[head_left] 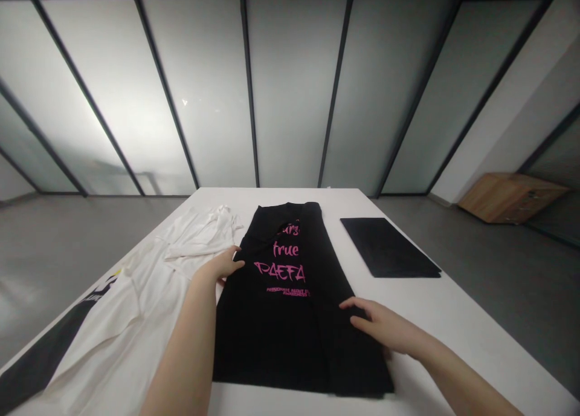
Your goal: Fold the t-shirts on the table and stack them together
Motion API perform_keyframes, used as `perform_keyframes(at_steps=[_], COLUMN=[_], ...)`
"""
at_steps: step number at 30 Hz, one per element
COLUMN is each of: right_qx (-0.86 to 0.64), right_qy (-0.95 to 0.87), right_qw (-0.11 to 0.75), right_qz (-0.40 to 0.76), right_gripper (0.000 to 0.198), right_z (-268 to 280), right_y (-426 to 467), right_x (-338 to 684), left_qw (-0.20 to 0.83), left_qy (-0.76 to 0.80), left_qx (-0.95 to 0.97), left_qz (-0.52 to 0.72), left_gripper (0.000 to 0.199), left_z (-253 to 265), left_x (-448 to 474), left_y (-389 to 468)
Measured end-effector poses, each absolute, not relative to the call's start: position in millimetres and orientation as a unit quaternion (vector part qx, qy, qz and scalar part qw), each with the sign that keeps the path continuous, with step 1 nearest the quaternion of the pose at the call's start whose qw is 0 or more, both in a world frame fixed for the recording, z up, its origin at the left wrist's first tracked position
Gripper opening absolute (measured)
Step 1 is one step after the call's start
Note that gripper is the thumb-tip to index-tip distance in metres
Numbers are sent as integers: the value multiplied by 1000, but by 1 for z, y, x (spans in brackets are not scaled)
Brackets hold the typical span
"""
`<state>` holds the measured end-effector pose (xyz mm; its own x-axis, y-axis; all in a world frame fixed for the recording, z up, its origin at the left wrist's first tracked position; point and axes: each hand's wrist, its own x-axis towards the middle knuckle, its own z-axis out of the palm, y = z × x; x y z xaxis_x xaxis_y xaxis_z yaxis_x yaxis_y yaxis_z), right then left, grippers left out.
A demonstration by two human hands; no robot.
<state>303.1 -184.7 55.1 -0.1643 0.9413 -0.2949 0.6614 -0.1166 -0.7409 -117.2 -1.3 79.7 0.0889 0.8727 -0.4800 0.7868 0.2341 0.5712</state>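
A black T-shirt (267, 337) with pink lettering lies lengthwise on the white table, its right side folded over part of the print. My left hand (225, 263) touches its left edge, with thumb and index finger apart and the other fingers mostly hidden. At the lower right edge of the shirt rests my right hand (378, 322). Its thumb and index finger are spread over the black cloth, while its remaining fingers are largely out of sight. Small creases show near the shirt's upper left.
White garments (131, 325) lie loosely spread along the left side, one with a dark printed section hanging toward the table edge. A flat, folded black piece (389, 247) lies at the right on the white table (457, 331). A wooden cabinet (507, 198) stands beyond.
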Motion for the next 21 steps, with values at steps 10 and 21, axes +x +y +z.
perform_keyframes(at_steps=[10,21], right_qx=[-710,-723], right_qy=[-590,-668], right_qw=[4,30], right_qz=[385,175], right_gripper=[51,81], right_z=[78,33], right_y=[-184,-144], right_x=[389,269], left_qw=[353,49], left_qy=[653,692], left_qx=[670,708], left_qz=[-19,133], left_gripper=[36,49], left_z=[71,31], left_x=[-90,-46], left_y=[-1,2])
